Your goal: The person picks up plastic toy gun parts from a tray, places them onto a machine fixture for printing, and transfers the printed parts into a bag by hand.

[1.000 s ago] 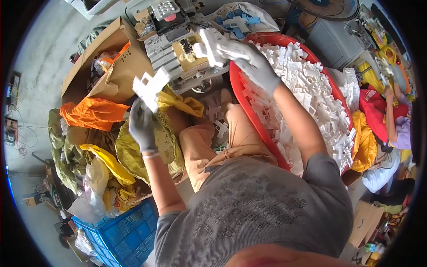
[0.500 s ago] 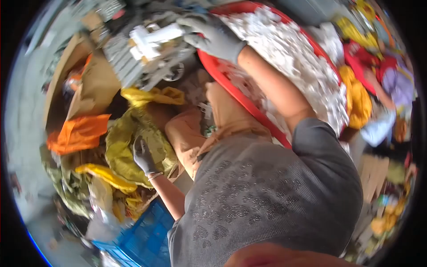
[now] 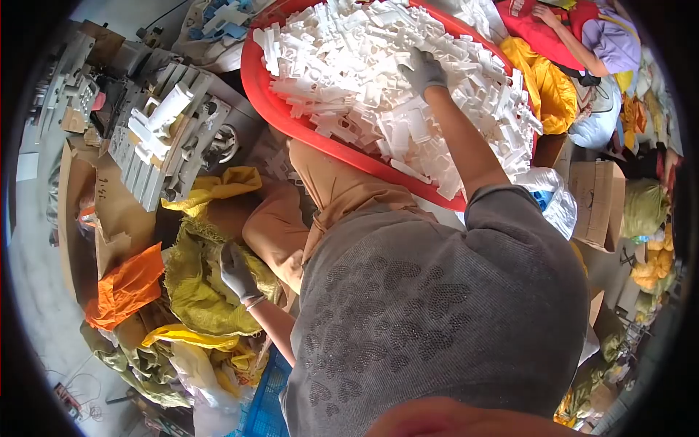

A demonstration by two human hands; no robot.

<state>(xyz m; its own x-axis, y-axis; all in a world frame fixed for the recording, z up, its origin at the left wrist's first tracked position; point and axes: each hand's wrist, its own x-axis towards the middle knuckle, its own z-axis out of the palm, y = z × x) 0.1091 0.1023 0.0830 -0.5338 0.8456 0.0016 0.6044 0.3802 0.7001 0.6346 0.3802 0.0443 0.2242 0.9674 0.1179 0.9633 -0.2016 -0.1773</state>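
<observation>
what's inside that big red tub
A heap of white pieces fills the red tub, with the right hand over it. The tub's bottom and anything beneath the top pieces are covered.

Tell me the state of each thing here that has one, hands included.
Red tub: heaped with loose white parts.
White piece: resting on the machine, untouched.
Cardboard box: open, torn at one edge.
Olive sack: mouth open.
Orange bag: crumpled.
Right hand: gloved, at the white parts; grip unclear.
Left hand: gloved, at the olive sack; grip unclear.
</observation>
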